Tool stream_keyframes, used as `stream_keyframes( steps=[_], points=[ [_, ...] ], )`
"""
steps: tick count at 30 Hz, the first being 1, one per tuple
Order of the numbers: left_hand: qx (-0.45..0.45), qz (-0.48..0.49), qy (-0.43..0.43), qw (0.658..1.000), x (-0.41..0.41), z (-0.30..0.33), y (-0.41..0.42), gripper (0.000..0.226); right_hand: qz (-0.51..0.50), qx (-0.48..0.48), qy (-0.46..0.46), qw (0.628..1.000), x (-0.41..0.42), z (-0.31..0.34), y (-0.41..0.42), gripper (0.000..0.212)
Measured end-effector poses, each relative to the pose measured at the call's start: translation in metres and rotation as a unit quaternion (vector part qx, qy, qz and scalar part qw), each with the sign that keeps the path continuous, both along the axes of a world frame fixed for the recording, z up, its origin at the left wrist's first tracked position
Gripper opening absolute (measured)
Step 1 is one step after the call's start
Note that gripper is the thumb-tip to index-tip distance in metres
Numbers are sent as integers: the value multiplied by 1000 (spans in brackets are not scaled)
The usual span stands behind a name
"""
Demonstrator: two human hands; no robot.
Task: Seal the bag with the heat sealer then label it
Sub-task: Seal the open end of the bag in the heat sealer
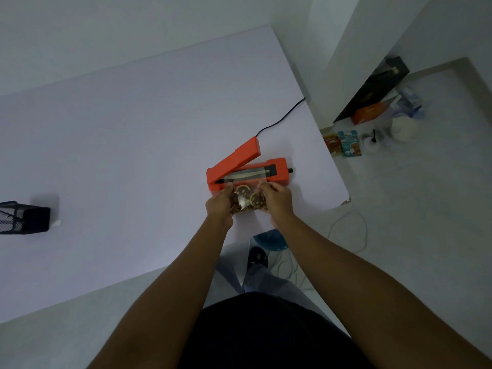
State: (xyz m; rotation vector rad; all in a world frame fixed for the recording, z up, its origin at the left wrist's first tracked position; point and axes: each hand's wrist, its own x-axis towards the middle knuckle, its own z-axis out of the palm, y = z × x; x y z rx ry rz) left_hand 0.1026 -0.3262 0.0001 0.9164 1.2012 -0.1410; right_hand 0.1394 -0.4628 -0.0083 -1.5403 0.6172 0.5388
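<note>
An orange heat sealer (279,169) stands on the white table (133,155) near its right edge, its lid arm (239,155) raised. A clear bag (249,199) of round dried slices lies right in front of it, its top edge at the sealing strip. My left hand (218,205) pinches the bag's left top corner. On the other side my right hand (277,199) pinches the right top corner. Both hands hide the bag's sides.
A black power cord (279,121) runs from the sealer off the table's right edge. At the table's far left sits a black mesh holder (24,217). Boxes, packets and a white jar (402,129) clutter the floor to the right, with white cables (346,230) below.
</note>
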Motion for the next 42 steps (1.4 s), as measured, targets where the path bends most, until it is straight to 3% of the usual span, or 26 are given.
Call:
stream_keyframes(
  steps=[4, 13, 24, 37, 42],
  points=[
    [13, -3, 6, 1000, 4, 0, 1, 30, -1, 3, 5, 1000, 0, 7, 0, 4],
    [19, -1, 44, 999, 6, -3, 2, 34, -17, 3, 15, 1000, 0, -1, 2, 16],
    [3, 7, 22, 1000, 4, 2, 0, 37, -31, 21, 15, 999, 1, -1, 2, 20],
    [-11, -11, -3, 1000, 2, 5, 2, 17, -43, 19, 25, 999, 1, -5, 5, 17],
    [-23, -10, -15, 1000, -1, 6, 4, 29, -55, 52, 21, 997, 0, 2, 4, 18]
  ],
)
